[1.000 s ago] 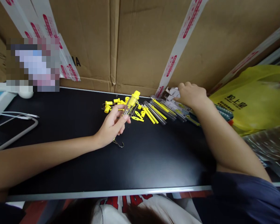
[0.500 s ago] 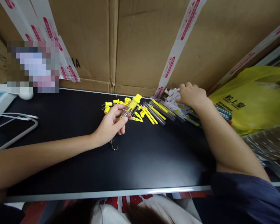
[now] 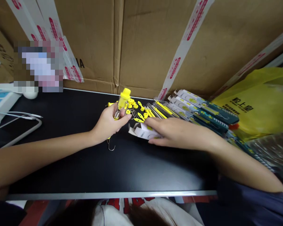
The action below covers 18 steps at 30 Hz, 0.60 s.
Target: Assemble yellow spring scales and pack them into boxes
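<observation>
My left hand (image 3: 109, 121) is closed around a clear tube with a yellow cap (image 3: 125, 94), the cap pointing up and away. A thin metal hook (image 3: 111, 147) hangs below that hand; its upper end is hidden. My right hand (image 3: 172, 130) grips a slim white-ended box (image 3: 143, 131), whose open flaps face the left hand. Most of the box lies under my palm and forearm. Just beyond both hands are small yellow plastic parts (image 3: 132, 103) with thin wire pieces. Clear tubes with yellow sticks (image 3: 163, 108) lie to their right.
Several printed boxes (image 3: 202, 105) lie at the back right, beside a yellow plastic bag (image 3: 257, 103). A large cardboard box (image 3: 146, 47) walls off the rear of the black table (image 3: 85, 166). A white power strip (image 3: 4, 97) with cables and a phone-like device (image 3: 16, 133) are on the left.
My right hand has come from the stack of boxes towards the left, bringing one box near my left hand. The capped tube has tilted more upright in my left hand.
</observation>
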Each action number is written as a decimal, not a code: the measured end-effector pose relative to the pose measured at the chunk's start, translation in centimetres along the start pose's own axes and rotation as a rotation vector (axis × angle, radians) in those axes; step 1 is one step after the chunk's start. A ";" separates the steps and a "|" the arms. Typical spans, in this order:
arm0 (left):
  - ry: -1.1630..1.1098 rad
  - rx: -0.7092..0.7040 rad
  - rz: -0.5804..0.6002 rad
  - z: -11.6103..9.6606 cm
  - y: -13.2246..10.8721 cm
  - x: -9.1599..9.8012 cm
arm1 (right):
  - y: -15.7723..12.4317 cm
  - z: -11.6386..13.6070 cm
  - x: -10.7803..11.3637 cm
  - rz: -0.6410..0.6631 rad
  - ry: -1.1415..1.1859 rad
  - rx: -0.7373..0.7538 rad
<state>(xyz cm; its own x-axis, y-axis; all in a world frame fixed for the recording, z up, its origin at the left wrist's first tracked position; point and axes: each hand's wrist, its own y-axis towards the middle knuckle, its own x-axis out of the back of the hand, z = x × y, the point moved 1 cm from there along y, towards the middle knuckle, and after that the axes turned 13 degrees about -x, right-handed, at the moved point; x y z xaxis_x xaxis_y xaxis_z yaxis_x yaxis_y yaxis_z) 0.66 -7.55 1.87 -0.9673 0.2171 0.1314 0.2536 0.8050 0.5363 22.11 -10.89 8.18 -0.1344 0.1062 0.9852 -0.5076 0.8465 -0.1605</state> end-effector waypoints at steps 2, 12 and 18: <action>0.072 -0.059 0.042 -0.3 -0.1 0.0 | -0.1 1.4 -0.5 -0.046 -0.038 -0.010; 0.323 -0.133 0.120 -0.4 -0.1 0.2 | 1.5 1.1 -1.3 -0.102 0.013 -0.092; 0.339 -0.192 0.089 -0.4 -0.1 0.5 | 2.4 0.4 -2.4 -0.239 0.261 -0.010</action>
<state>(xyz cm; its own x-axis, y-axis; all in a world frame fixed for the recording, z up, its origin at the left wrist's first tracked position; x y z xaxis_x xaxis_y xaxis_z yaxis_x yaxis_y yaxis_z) 0.15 -7.78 2.23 -0.8986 0.0610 0.4345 0.3606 0.6669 0.6521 20.86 -9.35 5.44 0.2104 0.0330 0.9770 -0.4898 0.8685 0.0762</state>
